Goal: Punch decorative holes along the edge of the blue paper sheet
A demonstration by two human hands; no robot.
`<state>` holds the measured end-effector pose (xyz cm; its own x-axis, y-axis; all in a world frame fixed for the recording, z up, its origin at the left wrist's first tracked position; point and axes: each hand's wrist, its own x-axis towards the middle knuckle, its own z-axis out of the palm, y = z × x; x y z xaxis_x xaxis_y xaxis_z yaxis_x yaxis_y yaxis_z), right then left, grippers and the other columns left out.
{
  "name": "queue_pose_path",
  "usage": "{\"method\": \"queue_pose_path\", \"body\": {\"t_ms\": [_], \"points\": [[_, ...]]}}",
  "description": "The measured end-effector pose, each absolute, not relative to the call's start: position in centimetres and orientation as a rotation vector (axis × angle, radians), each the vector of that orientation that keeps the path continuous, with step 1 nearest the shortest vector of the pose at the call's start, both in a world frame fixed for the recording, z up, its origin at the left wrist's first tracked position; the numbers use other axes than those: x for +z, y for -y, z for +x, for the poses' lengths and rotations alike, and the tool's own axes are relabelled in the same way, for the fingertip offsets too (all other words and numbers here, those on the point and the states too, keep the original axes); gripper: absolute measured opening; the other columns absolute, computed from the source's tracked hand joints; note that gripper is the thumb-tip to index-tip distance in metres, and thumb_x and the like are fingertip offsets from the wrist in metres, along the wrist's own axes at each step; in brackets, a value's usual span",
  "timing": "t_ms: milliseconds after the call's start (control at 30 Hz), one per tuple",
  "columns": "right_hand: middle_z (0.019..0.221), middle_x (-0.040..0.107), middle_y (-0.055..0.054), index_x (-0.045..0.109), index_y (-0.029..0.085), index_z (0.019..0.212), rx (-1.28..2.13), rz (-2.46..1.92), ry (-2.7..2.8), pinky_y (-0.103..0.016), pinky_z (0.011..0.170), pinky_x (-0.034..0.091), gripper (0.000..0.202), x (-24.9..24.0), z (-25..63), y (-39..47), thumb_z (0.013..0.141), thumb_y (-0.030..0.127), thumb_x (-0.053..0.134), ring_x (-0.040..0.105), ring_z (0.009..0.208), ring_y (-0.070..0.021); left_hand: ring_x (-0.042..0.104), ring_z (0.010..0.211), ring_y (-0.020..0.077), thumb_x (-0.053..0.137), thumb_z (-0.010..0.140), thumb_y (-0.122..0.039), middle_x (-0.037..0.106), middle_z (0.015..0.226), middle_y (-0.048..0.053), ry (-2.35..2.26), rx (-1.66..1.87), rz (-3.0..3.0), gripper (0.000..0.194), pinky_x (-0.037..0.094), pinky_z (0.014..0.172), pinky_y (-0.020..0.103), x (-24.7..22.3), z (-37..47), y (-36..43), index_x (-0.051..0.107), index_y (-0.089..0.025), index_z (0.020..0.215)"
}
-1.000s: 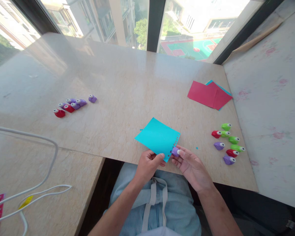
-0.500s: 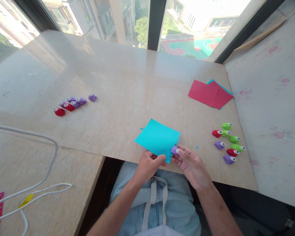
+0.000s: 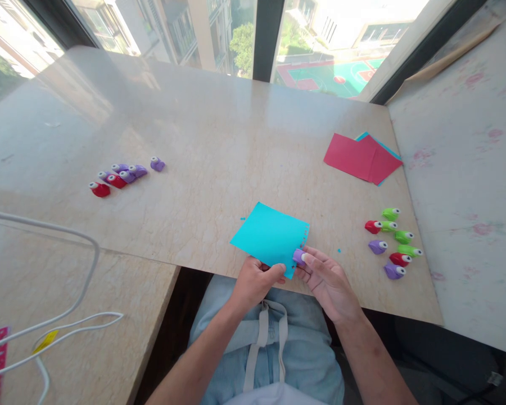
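A sheet of bright blue paper (image 3: 270,233) is pinched at its near edge by my left hand (image 3: 259,278), thumb on top and fingers underneath. Small punched holes run along its right edge. In my right hand (image 3: 326,281) is a small purple craft punch (image 3: 298,257) with a white button, its mouth over the paper's right edge near the lower corner. My right thumb rests on the button; the fingers below are partly hidden. Tiny blue paper bits (image 3: 242,218) lie beside the sheet's left side, and another blue bit (image 3: 339,251) lies to the right.
Red and blue paper sheets (image 3: 349,157) lie at the back right. Several green, red and purple punches (image 3: 378,246) stand at the right, and more red and purple punches (image 3: 117,180) at the left. White cables (image 3: 80,281) cross the lower left. A window borders the far edge.
The view has shifted very slightly. Both hands, the blue paper and the purple punch hold nearly the same positions, with the punch still on the right edge.
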<state>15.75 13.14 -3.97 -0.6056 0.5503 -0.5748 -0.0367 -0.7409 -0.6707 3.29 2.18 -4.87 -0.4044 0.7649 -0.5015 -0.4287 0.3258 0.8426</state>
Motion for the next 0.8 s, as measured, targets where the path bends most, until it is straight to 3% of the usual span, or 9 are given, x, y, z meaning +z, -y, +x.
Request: {"method": "queue_pose_path", "body": {"t_ms": [467,800], "points": [[0.092,0.071,-0.006,0.073,0.014,0.098,2.521,-1.140,0.687,-0.021,0.065,0.059,0.035,-4.60,15.68,-13.30,0.069,0.029,0.087,0.065,0.075,-0.0129,0.064,0.068,0.0143,0.059,0.074,-0.027,0.068,0.081,0.003,-1.396,1.397,0.337,0.022,0.056,0.066,0.024,-4.25,3.39,-2.27,0.067,-0.013,0.088],[0.093,0.071,-0.005,0.075,0.017,0.096,2.535,-1.083,0.766,-0.017,0.065,0.058,0.031,-4.27,15.05,-13.31,0.070,0.031,0.087,0.065,0.074,-0.0112,0.068,0.070,0.0188,0.057,0.076,-0.029,0.070,0.088,0.006,-1.439,1.326,0.335,0.026,0.058,0.068,0.029,-4.77,3.32,-1.92,0.072,-0.012,0.088]]}}
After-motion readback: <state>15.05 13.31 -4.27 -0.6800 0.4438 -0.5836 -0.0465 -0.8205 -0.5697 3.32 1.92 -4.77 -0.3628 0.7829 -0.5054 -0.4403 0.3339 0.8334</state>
